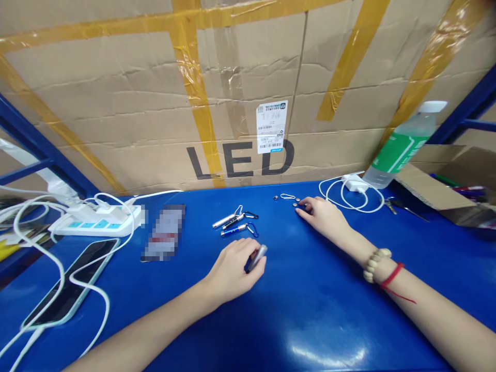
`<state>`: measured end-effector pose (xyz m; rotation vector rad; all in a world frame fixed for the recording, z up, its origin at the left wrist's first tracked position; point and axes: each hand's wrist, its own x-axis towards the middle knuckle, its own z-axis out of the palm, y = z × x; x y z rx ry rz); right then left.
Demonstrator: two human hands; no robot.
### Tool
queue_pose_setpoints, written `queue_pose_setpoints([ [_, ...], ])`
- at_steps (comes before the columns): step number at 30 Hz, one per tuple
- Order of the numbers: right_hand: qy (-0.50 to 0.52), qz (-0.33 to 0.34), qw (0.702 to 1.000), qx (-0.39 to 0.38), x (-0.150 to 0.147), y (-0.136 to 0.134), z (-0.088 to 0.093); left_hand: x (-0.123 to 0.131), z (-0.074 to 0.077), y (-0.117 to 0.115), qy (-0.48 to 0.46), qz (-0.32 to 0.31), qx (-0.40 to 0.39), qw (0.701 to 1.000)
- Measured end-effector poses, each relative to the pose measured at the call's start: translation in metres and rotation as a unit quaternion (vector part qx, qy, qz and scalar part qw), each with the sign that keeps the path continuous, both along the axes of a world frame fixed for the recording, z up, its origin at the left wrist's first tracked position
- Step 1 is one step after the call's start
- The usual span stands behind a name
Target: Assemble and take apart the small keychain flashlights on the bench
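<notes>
My left hand (232, 268) rests on the blue table (310, 310) with its fingers closed round a small silver tube (258, 257), a keychain flashlight body. My right hand (323, 214) reaches forward, fingertips pressed on small button-shaped parts (296, 204) lying on the table; whether it grips one is hidden. A bead bracelet and a red string circle that wrist. Between the hands lie three keychain flashlights (232, 221), two silver or dark and one blue, with clips. A loose carabiner clip (287, 196) and a tiny cap (275, 197) lie just beyond the right fingertips.
A large taped cardboard box marked LED (240, 103) walls off the back. At left are a white power strip (98, 219), a phone (73, 284) on a white cable and a blurred card (163, 232). At right are a charger with coiled cable (352, 188), a tilted water bottle (403, 144) and an open carton (445, 191).
</notes>
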<state>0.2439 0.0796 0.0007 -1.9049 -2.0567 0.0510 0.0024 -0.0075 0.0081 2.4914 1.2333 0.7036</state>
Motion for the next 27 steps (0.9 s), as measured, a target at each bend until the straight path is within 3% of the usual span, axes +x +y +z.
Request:
queue_pose_setpoints([
  [3,0.014,0.027,0.999,0.01,0.002,0.002,-0.003,-0.002,0.0,0.0,0.0,0.012,-0.023,1.0],
  [9,-0.089,-0.044,0.994,0.04,-0.002,-0.004,-0.001,-0.004,0.0,0.0,-0.032,0.033,-0.06,0.997],
  [19,-0.152,0.003,0.988,-0.021,-0.015,-0.016,0.017,-0.004,-0.004,0.002,-0.046,0.025,-0.073,0.996],
  [27,-0.157,0.072,0.984,0.036,-0.025,-0.021,0.012,-0.003,0.003,0.002,-0.034,0.013,-0.094,0.995],
])
